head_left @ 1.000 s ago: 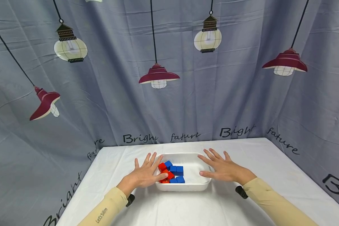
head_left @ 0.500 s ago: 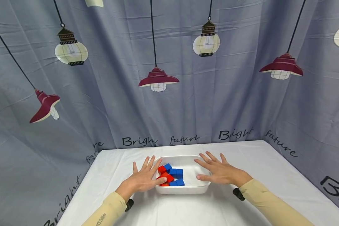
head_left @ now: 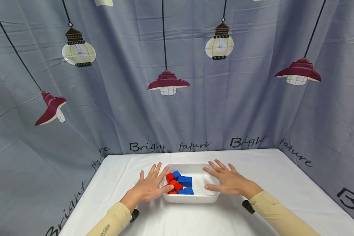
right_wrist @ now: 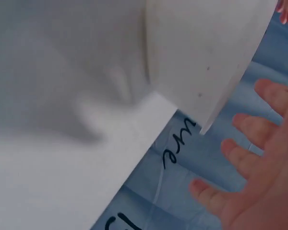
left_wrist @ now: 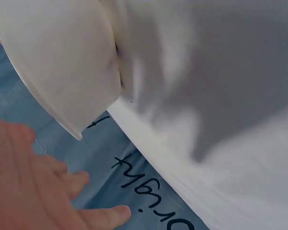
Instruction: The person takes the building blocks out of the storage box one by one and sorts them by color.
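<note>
Rectangular white tray with rounded corners (head_left: 190,199): sits on the white cloth-covered counter (head_left: 194,219), near its far edge, about midway between the two far corners.
Small red cubes (head_left: 178,186): bunched in the tray's left end, partly hidden by my thumb.
Small blue cubes (head_left: 188,181): just right of and behind the red ones, two pairs side by side.
Left grip (head_left: 147,188): my fingers are spread wide at the tray's left end, thumb reaching across the rim; I cannot tell whether it touches.
Right grip (head_left: 233,181): also spread wide, at the tray's right end; contact is unclear.
Pale yellow sleeves (head_left: 280,213): cover my forearms.
Grey-blue curtain printed with lamps (head_left: 129,98): hangs behind the counter's far edge.
</note>
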Demonstrator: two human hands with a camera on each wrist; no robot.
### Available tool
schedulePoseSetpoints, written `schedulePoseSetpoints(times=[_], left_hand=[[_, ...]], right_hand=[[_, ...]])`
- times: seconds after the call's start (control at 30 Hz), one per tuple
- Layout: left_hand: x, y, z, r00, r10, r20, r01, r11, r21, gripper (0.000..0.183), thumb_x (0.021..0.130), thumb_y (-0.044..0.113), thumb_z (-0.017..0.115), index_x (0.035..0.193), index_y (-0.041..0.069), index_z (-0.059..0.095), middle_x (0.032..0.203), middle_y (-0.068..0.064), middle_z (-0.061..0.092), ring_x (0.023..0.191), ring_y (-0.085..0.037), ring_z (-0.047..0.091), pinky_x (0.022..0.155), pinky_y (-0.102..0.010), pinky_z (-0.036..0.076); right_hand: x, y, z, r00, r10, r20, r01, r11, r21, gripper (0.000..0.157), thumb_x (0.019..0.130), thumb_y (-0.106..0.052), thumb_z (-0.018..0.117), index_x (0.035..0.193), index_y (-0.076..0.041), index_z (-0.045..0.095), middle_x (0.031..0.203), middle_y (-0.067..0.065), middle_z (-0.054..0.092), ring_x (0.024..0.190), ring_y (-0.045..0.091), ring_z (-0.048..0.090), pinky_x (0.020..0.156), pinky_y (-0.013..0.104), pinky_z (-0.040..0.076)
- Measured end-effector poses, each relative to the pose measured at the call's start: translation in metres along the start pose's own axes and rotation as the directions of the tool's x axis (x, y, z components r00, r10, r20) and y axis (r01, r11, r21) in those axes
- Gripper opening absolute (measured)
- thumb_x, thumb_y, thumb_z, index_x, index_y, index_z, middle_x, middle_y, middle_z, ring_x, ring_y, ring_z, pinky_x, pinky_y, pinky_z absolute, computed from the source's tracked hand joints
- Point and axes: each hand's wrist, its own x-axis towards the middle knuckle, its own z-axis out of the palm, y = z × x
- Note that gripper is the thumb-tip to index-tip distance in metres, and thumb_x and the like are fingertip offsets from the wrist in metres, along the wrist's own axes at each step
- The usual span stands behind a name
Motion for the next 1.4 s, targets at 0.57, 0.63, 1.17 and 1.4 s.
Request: schedulePoseSetpoints(times=[0.57,0.63,1.17,1.4], left_hand=[[0.039,0.01,0.018,0.974,-0.173,-0.147,0.153,0.978,-0.14,0.072,0.091,0.037,0.067,0.15,0.004,0.044,0.141,-0.019,0.056,0.12,-0.037,0.061,0.099,-0.058,0.05],[0.039,0.01,0.022,0.972,-0.177,-0.152,0.157,0.978,-0.135,0.071,0.092,0.035,0.066,0.151,0.004,0.043,0.14,-0.019,0.056,0.116,-0.035,0.062,0.097,-0.057,0.051],[0.039,0.013,0.027,0.966,-0.188,-0.176,0.171,0.979,-0.109,0.073,0.09,0.032,0.068,0.15,0.0,0.043,0.142,-0.02,0.052,0.122,-0.034,0.056,0.1,-0.053,0.051],[0.04,0.015,0.028,0.967,-0.182,-0.181,0.166,0.981,-0.1,0.073,0.089,0.032,0.067,0.15,-0.001,0.043,0.141,-0.02,0.052,0.121,-0.033,0.057,0.1,-0.051,0.051]], right_hand=[[0.04,-0.011,-0.003,0.999,0.021,-0.05,0.006,0.875,0.485,0.057,0.094,-0.05,0.065,0.138,-0.015,0.062,0.136,0.006,0.064,0.122,0.03,0.059,0.098,0.046,0.05],[0.045,-0.011,-0.006,0.999,0.023,-0.044,0.003,0.85,0.526,0.055,0.094,-0.048,0.065,0.138,-0.015,0.061,0.135,0.006,0.064,0.12,0.027,0.06,0.098,0.045,0.05],[0.077,-0.002,-0.011,0.997,0.054,0.057,-0.078,0.706,0.704,0.052,0.092,-0.041,0.069,0.136,-0.014,0.062,0.119,0.009,0.069,0.105,0.019,0.062,0.09,0.048,0.053],[0.091,0.0,0.0,0.991,0.045,0.125,-0.124,0.652,0.748,0.046,0.093,-0.036,0.067,0.134,-0.014,0.064,0.127,0.013,0.067,0.104,0.021,0.063,0.092,0.046,0.054]])
